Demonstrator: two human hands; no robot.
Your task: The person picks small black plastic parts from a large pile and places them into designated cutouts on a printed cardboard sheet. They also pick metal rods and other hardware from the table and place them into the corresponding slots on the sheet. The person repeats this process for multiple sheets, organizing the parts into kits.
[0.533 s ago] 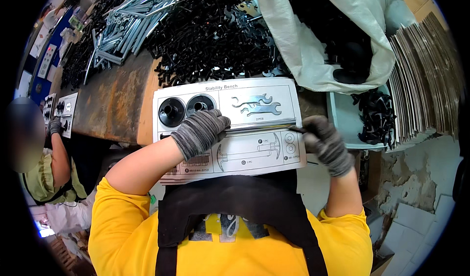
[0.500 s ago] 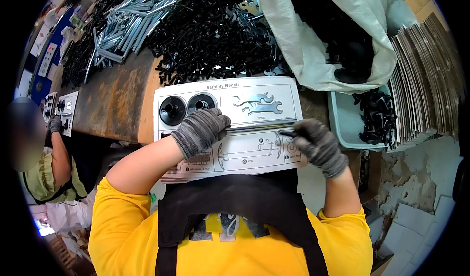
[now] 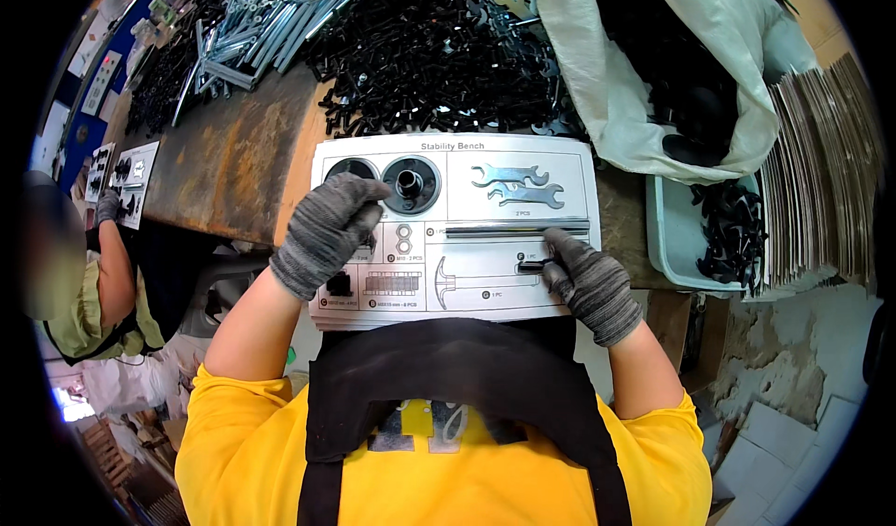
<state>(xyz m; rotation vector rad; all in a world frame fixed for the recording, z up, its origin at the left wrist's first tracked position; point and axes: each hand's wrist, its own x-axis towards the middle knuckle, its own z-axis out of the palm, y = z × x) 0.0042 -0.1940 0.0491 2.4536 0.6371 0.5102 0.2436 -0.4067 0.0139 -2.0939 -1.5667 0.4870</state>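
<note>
A printed parts card [image 3: 551,293] lies in front of me at the bench edge, on a stack of similar sheets. On it rest two round black discs with raised hubs, one disc [image 3: 411,186] in full view and the other [image 3: 351,168] partly covered. Two flat silver wrenches [image 3: 518,186] and a straight metal rod [image 3: 513,230] lie to their right. My left hand [image 3: 329,232], grey-gloved, is over the card's left side, fingers pinched; what they hold is hidden. My right hand [image 3: 595,285], also gloved, pinches a short black part [image 3: 532,267] just below the rod.
Behind the card spreads a heap of black bolts [image 3: 429,59], with silver rods [image 3: 280,27] at left. A white sack [image 3: 597,87] of black parts and a pale bin [image 3: 661,237] stand right, beside stacked cardboard [image 3: 817,171]. A co-worker's gloved hand [image 3: 107,207] is at far left.
My left hand has moved left, away from the rod, uncovering the right disc and the printed boxes. The rod now lies exposed on the card. My right hand has moved lower relative to the card.
</note>
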